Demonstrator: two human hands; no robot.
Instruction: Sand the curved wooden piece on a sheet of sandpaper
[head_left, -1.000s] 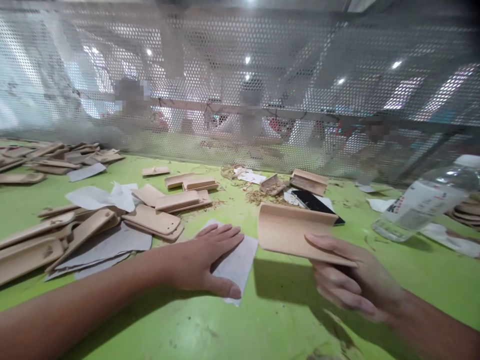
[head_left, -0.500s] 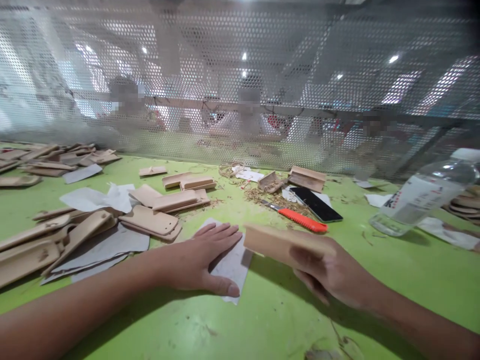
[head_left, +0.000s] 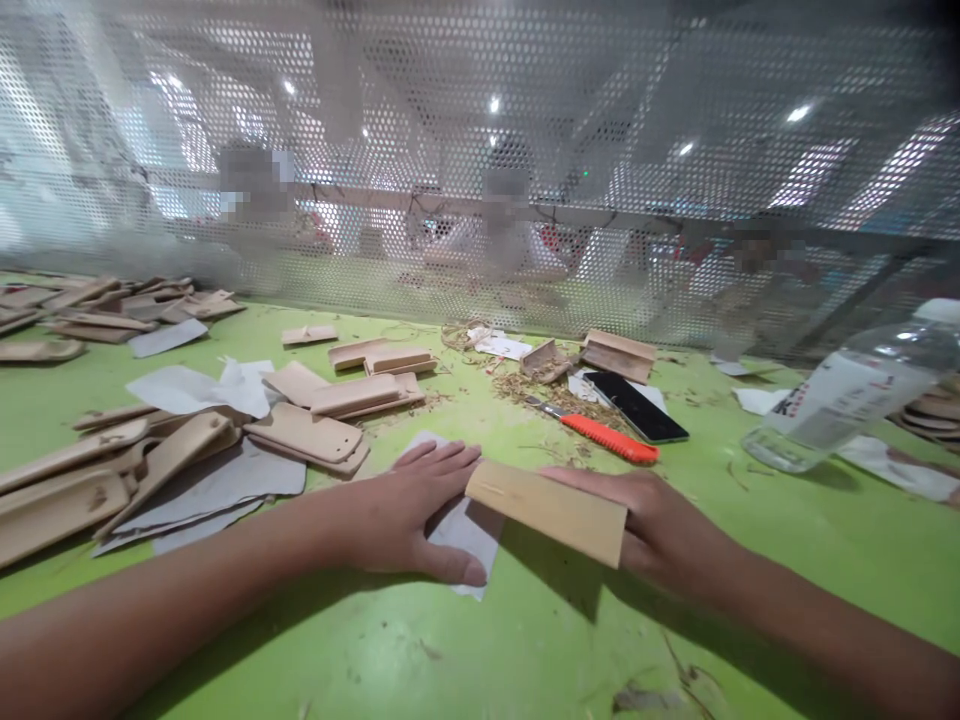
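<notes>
My left hand (head_left: 420, 515) lies flat with its fingers spread, pressing a sheet of pale paper (head_left: 469, 555) onto the green tabletop. Just to its right, my right hand (head_left: 660, 525) grips a curved, light-brown piece of bamboo (head_left: 551, 510) by its right end. The bamboo is held above the table, its smooth outer face turned up and its left end beside the fingertips of my left hand. Behind the bamboo lies a utility knife (head_left: 607, 437) with an orange handle and its blade out.
Bamboo pieces (head_left: 307, 435) and grey sheets (head_left: 217, 490) are heaped at left, with another pile (head_left: 112, 305) behind. A black phone (head_left: 637, 408), wood shavings (head_left: 517, 385) and a tilted plastic bottle (head_left: 847, 390) stand to the right. A perforated screen (head_left: 420, 260) closes the back.
My right hand has turned the bamboo piece so its smooth outer face shows, and its left end has shifted slightly left. My left hand stays flat on the paper.
</notes>
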